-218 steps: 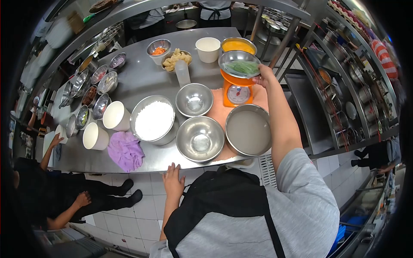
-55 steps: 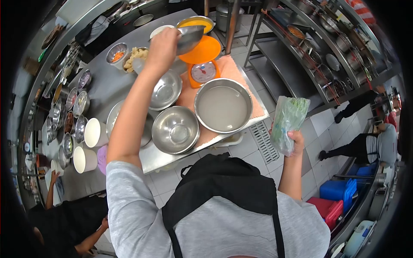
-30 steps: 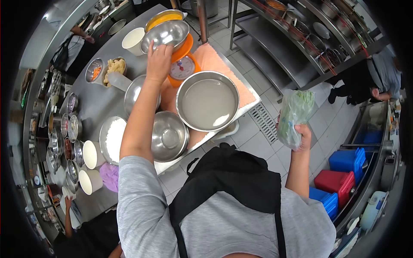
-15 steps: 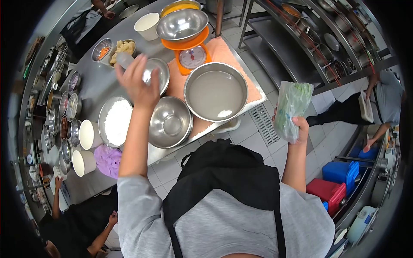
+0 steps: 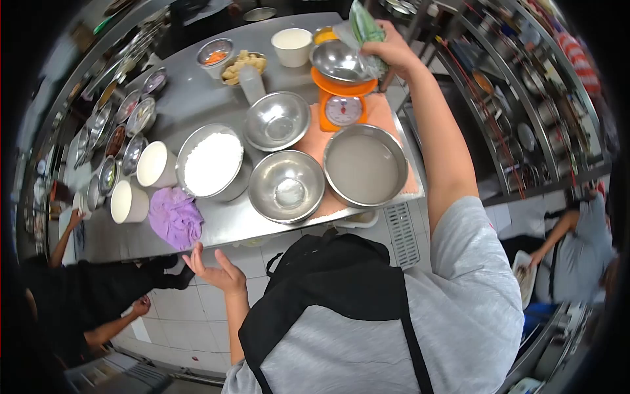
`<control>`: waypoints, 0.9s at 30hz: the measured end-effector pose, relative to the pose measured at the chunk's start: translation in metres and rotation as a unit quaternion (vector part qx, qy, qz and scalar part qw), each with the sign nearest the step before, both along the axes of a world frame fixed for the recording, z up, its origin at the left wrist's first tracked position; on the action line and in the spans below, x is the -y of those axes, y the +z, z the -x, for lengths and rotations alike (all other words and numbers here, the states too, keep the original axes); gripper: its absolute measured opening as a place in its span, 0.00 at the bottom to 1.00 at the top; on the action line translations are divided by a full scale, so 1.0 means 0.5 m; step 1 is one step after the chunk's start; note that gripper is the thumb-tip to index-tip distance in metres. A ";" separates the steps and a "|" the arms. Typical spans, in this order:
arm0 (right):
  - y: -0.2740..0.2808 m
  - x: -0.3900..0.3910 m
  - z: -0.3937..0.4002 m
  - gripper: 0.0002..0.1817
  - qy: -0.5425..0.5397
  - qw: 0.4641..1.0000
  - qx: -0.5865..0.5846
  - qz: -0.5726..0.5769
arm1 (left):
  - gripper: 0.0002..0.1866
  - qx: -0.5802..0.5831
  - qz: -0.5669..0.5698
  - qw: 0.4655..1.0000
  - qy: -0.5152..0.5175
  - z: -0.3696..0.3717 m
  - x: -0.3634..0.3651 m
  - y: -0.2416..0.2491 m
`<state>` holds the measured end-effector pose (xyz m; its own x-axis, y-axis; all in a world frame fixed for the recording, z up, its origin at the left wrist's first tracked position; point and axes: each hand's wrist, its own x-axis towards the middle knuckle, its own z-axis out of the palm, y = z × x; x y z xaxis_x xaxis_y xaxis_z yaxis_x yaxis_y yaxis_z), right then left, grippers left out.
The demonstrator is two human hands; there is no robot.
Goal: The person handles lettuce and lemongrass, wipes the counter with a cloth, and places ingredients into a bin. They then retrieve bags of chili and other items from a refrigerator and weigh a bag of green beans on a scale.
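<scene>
My right hand [image 5: 392, 51] is raised at the far end of the table, closed around a clear plastic bag of green leafy vegetables [image 5: 365, 27]. The bag overlaps the rim of a metal bowl [image 5: 341, 60] that sits on an orange kitchen scale [image 5: 342, 110]. My left hand [image 5: 222, 272] is empty with fingers spread, just off the table's front edge, nearest to a crumpled purple cloth [image 5: 176, 217]. Between my hands stand a bowl of white powder or grains [image 5: 213, 164], two metal bowls [image 5: 279, 121] and a wide pan of cloudy liquid [image 5: 365, 164].
A translucent container [image 5: 251, 85] stands by a bowl of pale yellow chunks [image 5: 243, 67]. White tubs [image 5: 129, 201] and several small metal bowls line the table's left side. Metal shelves [image 5: 505, 125] rise at right. One person [image 5: 571, 243] carries a tray; another [image 5: 98, 295] is at left.
My right hand has carried the bag from the right side across to above the scale. My left hand has drawn back from the bowls to the table's front edge. The view has turned.
</scene>
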<state>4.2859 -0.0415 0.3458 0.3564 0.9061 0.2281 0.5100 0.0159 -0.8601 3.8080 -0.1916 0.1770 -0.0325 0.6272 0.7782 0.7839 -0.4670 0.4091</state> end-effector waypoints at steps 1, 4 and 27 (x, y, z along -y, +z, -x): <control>-0.009 -0.037 0.004 0.46 -0.020 0.998 0.049 0.045 | 0.22 0.001 0.002 1.000 0.019 0.011 0.014 -0.004; -0.068 -0.131 -0.008 0.49 -0.042 0.975 0.172 0.134 | 0.22 0.003 0.013 0.998 0.069 0.047 0.055 -0.014; 0.005 0.029 0.029 0.33 -0.079 0.980 0.180 0.018 | 0.23 0.037 0.041 0.998 0.021 0.033 0.024 -0.010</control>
